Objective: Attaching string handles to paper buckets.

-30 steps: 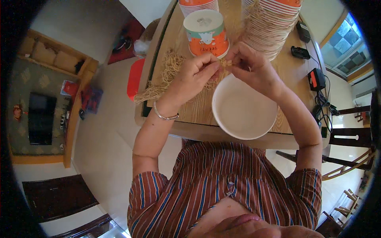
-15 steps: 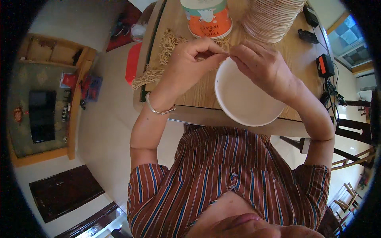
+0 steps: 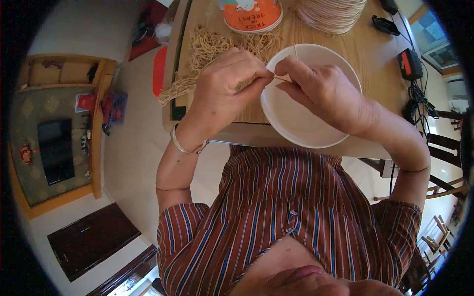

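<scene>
A thin beige strand (image 3: 281, 78) runs between my two hands, and a short end of it pokes up above my right fingers. My left hand (image 3: 231, 89) is closed in a pinch, with the strand at its fingertips. Close beside it, my right hand (image 3: 328, 93) pinches the same strand between thumb and forefinger. Under the right hand stands a round white bowl (image 3: 311, 130) at the table's near edge; its visible inside looks bare. A tangled bundle of beige strands (image 3: 210, 47) lies beyond my left hand, its tail hanging toward the table's left edge.
An orange tub (image 3: 252, 17) with a white rim stands at the far side of the wooden table (image 3: 373, 84). Right of it is a ridged beige coil or stack (image 3: 331, 15). A black box with cables (image 3: 409, 64) sits along the right edge. A red stool (image 3: 159, 71) is at the left.
My hands have drawn slightly apart, so the strand shows between them and above the right fingers. The view has shifted, with the table's far things now higher in the picture.
</scene>
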The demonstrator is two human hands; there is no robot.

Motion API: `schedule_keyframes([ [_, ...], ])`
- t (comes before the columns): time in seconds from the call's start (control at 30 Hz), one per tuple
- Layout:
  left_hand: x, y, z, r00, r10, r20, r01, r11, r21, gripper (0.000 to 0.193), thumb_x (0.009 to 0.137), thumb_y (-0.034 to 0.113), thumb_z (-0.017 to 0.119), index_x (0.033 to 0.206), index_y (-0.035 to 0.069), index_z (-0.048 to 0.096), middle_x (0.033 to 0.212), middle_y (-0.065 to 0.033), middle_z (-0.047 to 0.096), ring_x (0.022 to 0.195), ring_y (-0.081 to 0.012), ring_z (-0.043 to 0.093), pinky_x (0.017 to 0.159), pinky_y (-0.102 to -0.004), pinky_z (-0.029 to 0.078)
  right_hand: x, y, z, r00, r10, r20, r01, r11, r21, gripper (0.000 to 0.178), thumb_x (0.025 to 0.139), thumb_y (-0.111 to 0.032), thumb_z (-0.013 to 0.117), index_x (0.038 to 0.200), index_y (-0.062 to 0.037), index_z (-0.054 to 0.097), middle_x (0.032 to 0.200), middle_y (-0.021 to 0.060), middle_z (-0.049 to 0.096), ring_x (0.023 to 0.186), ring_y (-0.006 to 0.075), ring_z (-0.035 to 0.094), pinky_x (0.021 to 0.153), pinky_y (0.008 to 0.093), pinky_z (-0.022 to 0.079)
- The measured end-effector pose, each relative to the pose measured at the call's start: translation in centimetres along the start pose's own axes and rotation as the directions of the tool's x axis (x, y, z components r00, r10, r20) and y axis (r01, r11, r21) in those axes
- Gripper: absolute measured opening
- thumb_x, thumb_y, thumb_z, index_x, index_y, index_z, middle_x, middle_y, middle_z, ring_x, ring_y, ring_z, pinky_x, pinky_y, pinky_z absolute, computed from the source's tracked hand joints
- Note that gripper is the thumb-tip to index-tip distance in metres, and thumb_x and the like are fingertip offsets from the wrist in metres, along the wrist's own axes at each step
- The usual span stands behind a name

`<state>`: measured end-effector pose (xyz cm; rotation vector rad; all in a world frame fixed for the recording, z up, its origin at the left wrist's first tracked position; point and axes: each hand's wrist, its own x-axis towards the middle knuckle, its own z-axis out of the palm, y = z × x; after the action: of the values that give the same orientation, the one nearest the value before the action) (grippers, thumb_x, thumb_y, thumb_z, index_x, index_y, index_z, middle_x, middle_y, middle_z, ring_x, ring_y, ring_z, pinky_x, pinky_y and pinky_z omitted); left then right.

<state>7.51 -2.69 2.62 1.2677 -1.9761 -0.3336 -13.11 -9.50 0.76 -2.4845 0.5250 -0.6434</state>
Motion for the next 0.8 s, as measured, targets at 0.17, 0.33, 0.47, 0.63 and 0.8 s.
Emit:
schedule_keyframes([
  [0.17,-0.1,-0.2,0.0,1.000,0.027,-0.013,-0.027,1.000,0.008,0.016,0.072,-0.003,0.072,0.086,0.005,0.068,0.080,-0.0062,0.065,0.077,-0.0225,0.062,0.069,-0.0326,0.050,0.3,0.1,-0.5,0.992,-0.124,0.024,0.125,0.990,-0.066,0.018,0.087,-0.010,0.055,0.101,-0.0055,0.046,0.069,0.0171,0.062,0.067,0.0398,0.064,0.055,0.0467,0.051],
  [0.33,-0.2,-0.4,0.0,0.999,0.026,0.028,-0.026,1.000,0.000,0.016,0.072,-0.002,0.072,0.085,0.006,0.068,0.081,-0.0061,0.065,0.078,-0.0227,0.062,0.069,-0.0323,0.050,0.3,-0.1,-0.2,0.993,-0.108,0.041,0.111,0.991,-0.076,0.016,0.086,-0.010,0.056,0.099,-0.0055,0.048,0.067,0.0173,0.061,0.068,0.0403,0.063,0.056,0.0470,0.052],
  [0.47,-0.3,-0.5,-0.1,0.998,0.054,0.035,-0.056,0.997,0.043,0.015,0.072,-0.002,0.072,0.085,0.005,0.068,0.082,-0.0063,0.066,0.079,-0.0229,0.062,0.070,-0.0321,0.050,0.2,-0.3,0.2,0.999,0.045,0.002,-0.044,0.987,0.152,0.008,0.087,-0.009,0.059,0.093,-0.0039,0.056,0.068,0.0160,0.059,0.064,0.0329,0.059,0.057,0.0397,0.049],
  [0.63,-0.7,-0.9,-0.5,0.998,0.034,-0.053,-0.033,0.999,0.024,0.012,0.077,-0.002,0.071,0.087,0.004,0.068,0.087,-0.0065,0.067,0.080,-0.0193,0.062,0.072,-0.0293,0.050,0.3,-0.2,0.2,0.977,0.193,0.091,-0.213,0.918,0.336,0.005,0.088,-0.005,0.060,0.090,-0.0016,0.058,0.066,0.0101,0.055,0.059,0.0140,0.051,0.058,0.0288,0.045],
  [0.8,-2.8,-2.3,0.4,0.959,-0.280,-0.029,0.258,0.915,-0.309,0.010,0.088,0.000,0.064,0.098,0.003,0.066,0.098,-0.0045,0.067,0.086,-0.0113,0.061,0.076,-0.0255,0.050,0.5,-0.5,0.2,0.972,0.206,0.111,-0.230,0.926,0.300,0.010,0.083,-0.010,0.059,0.083,-0.0009,0.058,0.072,0.0215,0.060,0.066,0.0414,0.059,0.060,0.0436,0.047],
])
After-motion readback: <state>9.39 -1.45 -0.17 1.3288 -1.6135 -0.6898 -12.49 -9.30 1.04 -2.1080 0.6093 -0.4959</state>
